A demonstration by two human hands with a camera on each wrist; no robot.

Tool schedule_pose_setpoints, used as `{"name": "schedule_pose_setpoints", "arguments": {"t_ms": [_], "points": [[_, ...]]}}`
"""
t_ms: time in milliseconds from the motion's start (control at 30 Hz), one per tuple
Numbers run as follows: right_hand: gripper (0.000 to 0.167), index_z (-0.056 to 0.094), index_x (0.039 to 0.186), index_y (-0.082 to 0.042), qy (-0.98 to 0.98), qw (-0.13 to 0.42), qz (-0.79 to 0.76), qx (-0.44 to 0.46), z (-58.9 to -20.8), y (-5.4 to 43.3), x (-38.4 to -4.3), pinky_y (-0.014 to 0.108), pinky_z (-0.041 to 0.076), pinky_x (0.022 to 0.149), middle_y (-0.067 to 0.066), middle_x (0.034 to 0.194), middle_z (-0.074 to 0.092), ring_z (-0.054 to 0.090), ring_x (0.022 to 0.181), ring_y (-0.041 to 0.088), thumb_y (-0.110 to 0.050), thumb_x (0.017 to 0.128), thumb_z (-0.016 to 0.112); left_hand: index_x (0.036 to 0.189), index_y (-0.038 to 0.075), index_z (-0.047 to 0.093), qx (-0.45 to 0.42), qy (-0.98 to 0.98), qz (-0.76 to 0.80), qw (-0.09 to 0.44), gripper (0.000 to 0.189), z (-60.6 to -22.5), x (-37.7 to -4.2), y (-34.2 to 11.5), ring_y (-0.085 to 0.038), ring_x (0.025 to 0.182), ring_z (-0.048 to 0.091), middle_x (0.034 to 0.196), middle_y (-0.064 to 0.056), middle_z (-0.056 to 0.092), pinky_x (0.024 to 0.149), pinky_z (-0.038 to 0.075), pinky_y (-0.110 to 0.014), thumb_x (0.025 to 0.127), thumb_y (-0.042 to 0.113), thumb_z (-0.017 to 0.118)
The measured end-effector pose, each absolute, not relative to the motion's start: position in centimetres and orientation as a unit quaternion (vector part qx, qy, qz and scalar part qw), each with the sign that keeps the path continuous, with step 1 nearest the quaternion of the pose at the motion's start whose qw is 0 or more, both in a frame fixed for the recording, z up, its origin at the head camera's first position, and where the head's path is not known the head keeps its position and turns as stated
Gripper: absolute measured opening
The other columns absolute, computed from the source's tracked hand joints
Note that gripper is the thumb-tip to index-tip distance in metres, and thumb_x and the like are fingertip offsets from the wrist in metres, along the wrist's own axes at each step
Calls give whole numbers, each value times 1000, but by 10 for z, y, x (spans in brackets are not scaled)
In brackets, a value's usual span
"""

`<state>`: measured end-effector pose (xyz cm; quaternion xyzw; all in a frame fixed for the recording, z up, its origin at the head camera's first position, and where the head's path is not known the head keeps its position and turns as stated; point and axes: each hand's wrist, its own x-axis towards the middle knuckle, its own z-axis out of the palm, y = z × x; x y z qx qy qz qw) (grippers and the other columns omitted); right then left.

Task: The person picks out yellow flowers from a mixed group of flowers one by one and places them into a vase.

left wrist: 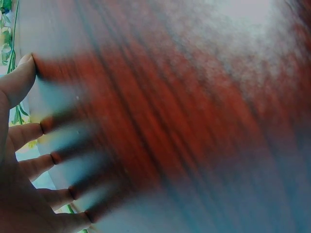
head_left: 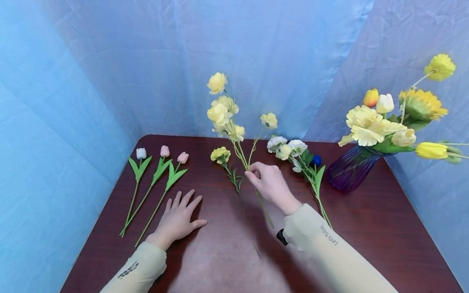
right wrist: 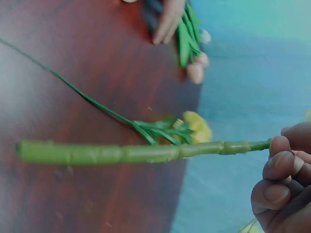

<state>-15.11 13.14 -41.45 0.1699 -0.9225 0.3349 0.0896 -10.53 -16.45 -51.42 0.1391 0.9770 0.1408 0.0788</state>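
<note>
My right hand (head_left: 272,185) pinches the green stem (right wrist: 121,154) of a branching artificial flower spray with pale yellow blooms (head_left: 220,114). The spray is raised above the table, blooms tilted to the far left, and the stem's lower end sticks out below the fingers. Flat on the table with fingers spread, my left hand (head_left: 176,223) holds nothing; its fingertips touch the wood in the left wrist view. A single yellow flower (head_left: 220,154) with a thin dark stem lies on the table between the hands. Beside the left hand lie two pink tulips (head_left: 165,151) and a white tulip (head_left: 141,153).
A purple glass vase (head_left: 346,171) leans at the right, filled with yellow, white and orange flowers that spread past the table edge. White flowers (head_left: 297,145) and a blue bloom (head_left: 316,160) lie left of it. Blue cloth (head_left: 176,73) hangs behind the dark red table (head_left: 216,260).
</note>
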Motion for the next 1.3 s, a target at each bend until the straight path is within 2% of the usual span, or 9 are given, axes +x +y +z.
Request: {"name": "schedule_pose_setpoints", "arguments": {"t_ms": [200,300,533,733,867,967,1100,1300], "points": [[10,72,99,-6,-925,162,264,220,-387,143,-146,32,46,54,3,79,71,55,57,13,-16,97,71,155,16,47,141,976,145,77,82,-516,-105,-165,-53,150,21,164,-17,32,115,19,-73,89,54,75],[8,70,98,-7,-920,207,217,250,-374,149,-143,36,49,55,3,81,71,60,60,17,-15,97,72,155,16,47,141,976,146,75,81,-515,-105,-165,-54,150,21,164,-17,32,115,20,-73,88,53,75],[11,64,97,-6,-884,315,127,320,-343,164,-136,39,46,45,3,74,64,62,56,20,-14,96,72,155,15,47,144,977,142,75,79,-512,-104,-165,-54,149,22,163,-17,33,114,21,-74,90,53,74],[16,55,88,-3,-851,390,46,350,-320,178,-137,39,37,39,4,64,48,50,49,26,-10,101,61,155,15,46,145,977,138,73,80,-513,-105,-165,-54,149,22,163,-18,32,114,21,-74,90,54,73],[20,52,83,-1,-837,406,14,367,-314,195,-144,37,29,41,6,64,42,38,48,24,1,103,48,155,14,47,146,977,136,73,80,-512,-105,-165,-55,149,22,163,-19,33,114,21,-74,90,54,73],[23,49,83,0,-832,407,-8,377,-311,209,-149,35,27,43,6,64,40,34,49,23,6,102,38,155,14,47,145,977,139,73,80,-512,-104,-164,-54,149,22,163,-19,33,114,21,-74,90,54,73],[26,50,86,2,-831,406,-24,380,-310,226,-152,36,31,46,7,66,42,37,51,26,4,104,31,155,14,47,145,976,144,75,80,-513,-104,-164,-54,150,20,164,-19,32,115,20,-74,91,54,73],[27,50,87,2,-836,402,-18,372,-309,243,-150,38,33,48,8,67,44,40,53,29,-1,107,31,155,14,47,142,976,146,78,79,-513,-104,-165,-54,150,19,164,-18,31,115,20,-74,90,53,73]]}}
